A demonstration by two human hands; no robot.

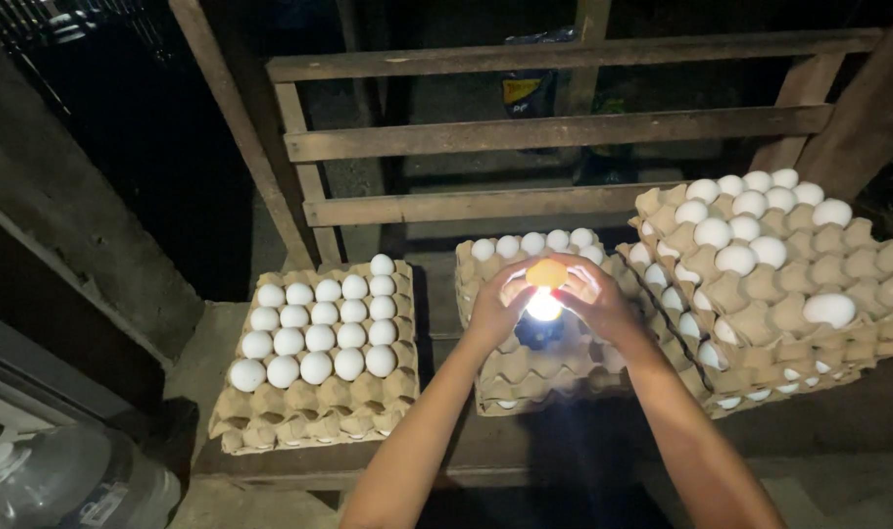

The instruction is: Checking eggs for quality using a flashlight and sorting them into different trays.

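Egg (546, 272) sits directly atop lit torch (541, 312); left hand (497, 306) and right hand (591, 297) cup both, fingers closed, equally near.

A small oval egg (546, 272) glows orange, lit from beneath by a bright white torch (542, 318), above the middle cardboard tray stack (525, 377).

Both bare forearms reach forward and converge above the desk's middle; the left hand (498, 304) and right hand (593, 297) meet, palms facing inward, fingers curled toward each other, fingertips almost touching, brightly lit
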